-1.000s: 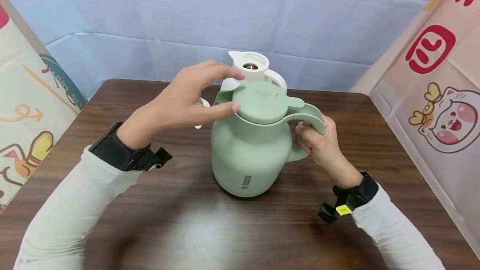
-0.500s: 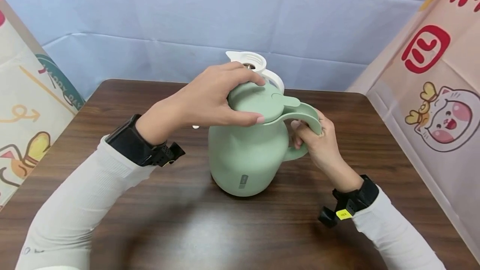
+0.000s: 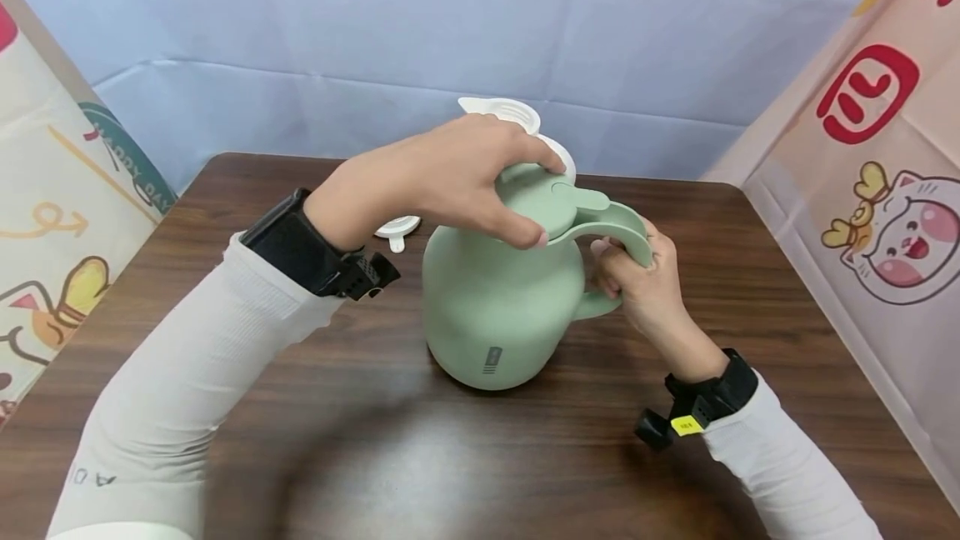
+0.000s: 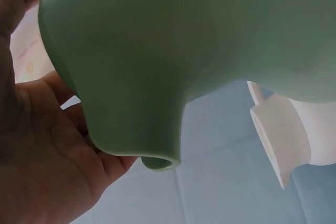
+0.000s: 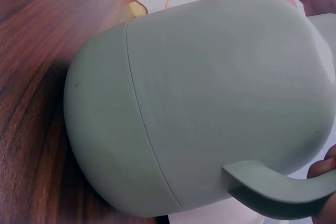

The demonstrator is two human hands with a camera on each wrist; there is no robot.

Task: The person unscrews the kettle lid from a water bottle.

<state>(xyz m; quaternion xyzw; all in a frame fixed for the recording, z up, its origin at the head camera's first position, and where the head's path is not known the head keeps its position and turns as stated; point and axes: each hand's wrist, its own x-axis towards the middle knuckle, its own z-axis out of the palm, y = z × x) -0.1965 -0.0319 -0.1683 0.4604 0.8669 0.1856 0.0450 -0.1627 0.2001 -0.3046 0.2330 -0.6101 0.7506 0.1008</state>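
Observation:
A pale green thermos jug (image 3: 498, 307) stands upright on the table, its handle to the right. My left hand (image 3: 465, 177) spans the round lid (image 3: 536, 202) from the left, thumb at the near edge and fingers at the far side. It covers the spout in the head view; the left wrist view shows the spout (image 4: 157, 161) close to the palm. My right hand (image 3: 641, 286) grips the jug's handle (image 5: 278, 187), thumb under its top. Behind stands a white jug (image 3: 513, 112), partly hidden by my left hand and the green jug.
A round white lid (image 3: 397, 229) with a small tab lies on the table left of the green jug. The dark wood table (image 3: 480, 457) runs back to a pale blue cloth (image 3: 337, 40). Printed cloths hang on the left and right.
My left hand has moved right from beside the jug's spout onto its lid, taking hold of the rim. The right hand keeps its grip, and the jug stays in place.

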